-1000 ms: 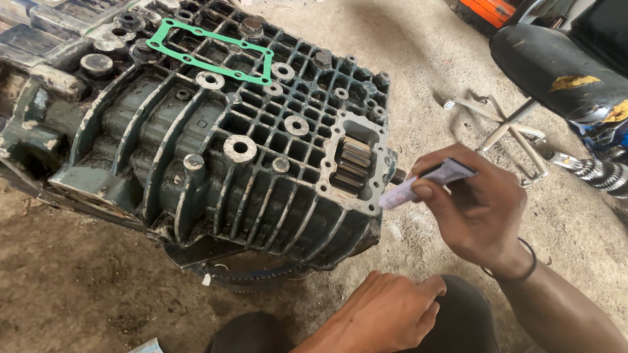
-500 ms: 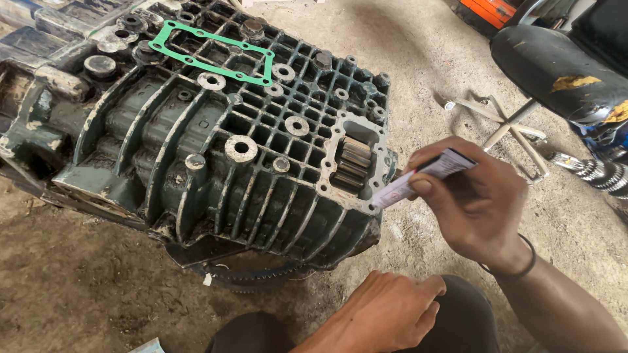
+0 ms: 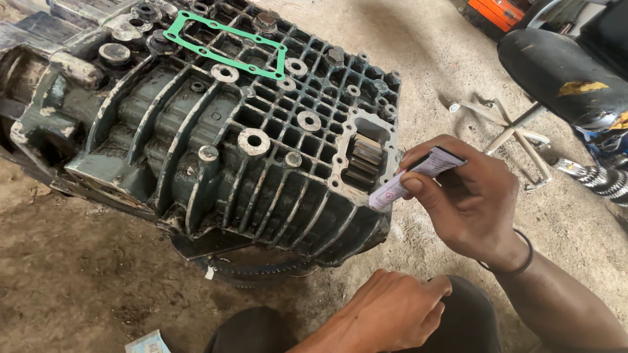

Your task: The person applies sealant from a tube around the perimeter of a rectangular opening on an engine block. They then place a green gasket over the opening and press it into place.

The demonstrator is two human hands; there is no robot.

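A large dark green ribbed metal gearbox housing (image 3: 196, 150) lies on the dirt floor. Near its right end is a rectangular opening (image 3: 366, 160) with gear teeth showing inside. My right hand (image 3: 468, 202) pinches a small white squeeze tube (image 3: 409, 180), its tip touching the lower right rim of that opening. My left hand (image 3: 392, 314) rests loosely curled on my knee at the bottom, holding nothing. A bright green gasket (image 3: 226, 46) lies on the housing's far top face.
A black padded seat (image 3: 566, 75) on a metal frame stands at the upper right, with a white metal stand (image 3: 507, 127) beside it. An orange box (image 3: 500, 13) sits at the top edge. A small packet (image 3: 147, 343) lies at the bottom left.
My right hand has shifted slightly along the opening's edge with the tube, tilting it lower toward the rim. The left hand stays on my knee.
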